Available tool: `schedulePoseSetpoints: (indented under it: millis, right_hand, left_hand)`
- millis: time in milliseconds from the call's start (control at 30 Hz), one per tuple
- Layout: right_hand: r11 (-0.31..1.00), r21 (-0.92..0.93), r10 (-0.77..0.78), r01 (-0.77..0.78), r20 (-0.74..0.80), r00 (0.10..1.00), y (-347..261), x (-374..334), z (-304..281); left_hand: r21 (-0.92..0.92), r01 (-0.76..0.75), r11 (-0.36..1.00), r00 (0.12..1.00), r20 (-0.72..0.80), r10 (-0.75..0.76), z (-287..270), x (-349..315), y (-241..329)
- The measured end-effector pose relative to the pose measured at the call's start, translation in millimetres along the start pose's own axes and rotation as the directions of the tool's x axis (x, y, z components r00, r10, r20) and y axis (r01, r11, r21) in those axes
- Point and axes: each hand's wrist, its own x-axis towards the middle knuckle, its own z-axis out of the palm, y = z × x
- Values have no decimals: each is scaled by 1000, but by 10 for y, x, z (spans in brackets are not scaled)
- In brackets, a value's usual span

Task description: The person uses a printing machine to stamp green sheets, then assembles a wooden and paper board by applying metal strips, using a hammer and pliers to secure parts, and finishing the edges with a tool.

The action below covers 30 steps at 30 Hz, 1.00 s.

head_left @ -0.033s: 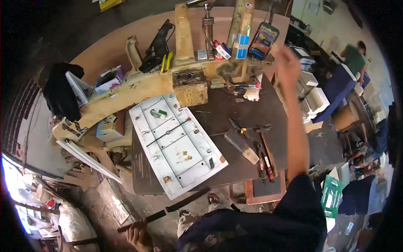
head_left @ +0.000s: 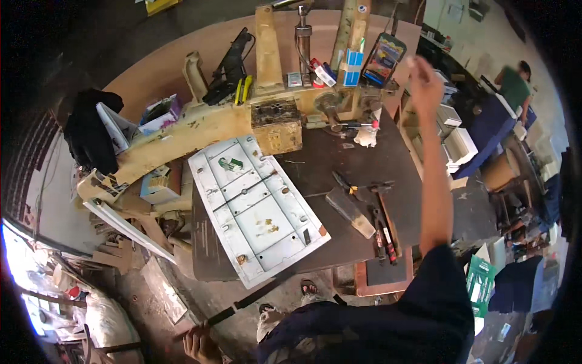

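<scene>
My left hand [head_left: 201,344], low in the picture, has its fingers wrapped round a long dark flat strip [head_left: 257,295]. The strip slants up to the right toward the table's near edge, with a light gap or mark partway along. My right arm is stretched out, and my right hand [head_left: 426,85] is raised at the table's far right. Its fingers are drawn together near a black-framed tray-like pack [head_left: 383,57]; what they hold, if anything, is too small to make out. Between the hands, a white ribbed panel [head_left: 257,209] lies on the dark table [head_left: 321,158].
Pliers [head_left: 344,181], a flat block [head_left: 350,212] and a hammer [head_left: 388,221] lie right of the panel. A wooden beam [head_left: 182,130] along the back bears a drill-like black tool [head_left: 230,67] and small boxes. Another person [head_left: 514,88] is at the far right.
My right hand has moved slightly right and down, away from the black-framed pack. My left hand and the strip have shifted a little, the strip's far end now nearer the panel's corner.
</scene>
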Motion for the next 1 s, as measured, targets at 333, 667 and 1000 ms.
schedulePoseSetpoints:
  millis: [333,667,1000]
  right_hand:
    - [974,158,90,-162,389,917,1026,1007,361]
    - [993,100,23,-64,365,931,1022,1016,376]
    - [990,70,94,-125,339,936,922,1006,315]
  left_hand:
    - [-168,425,890,882,-147,-448,-135,-664,351]
    - [81,252,964,962,-127,-241,-42,-301,198]
    - [-164,382,910,896,-177,-408,155,-366,205]
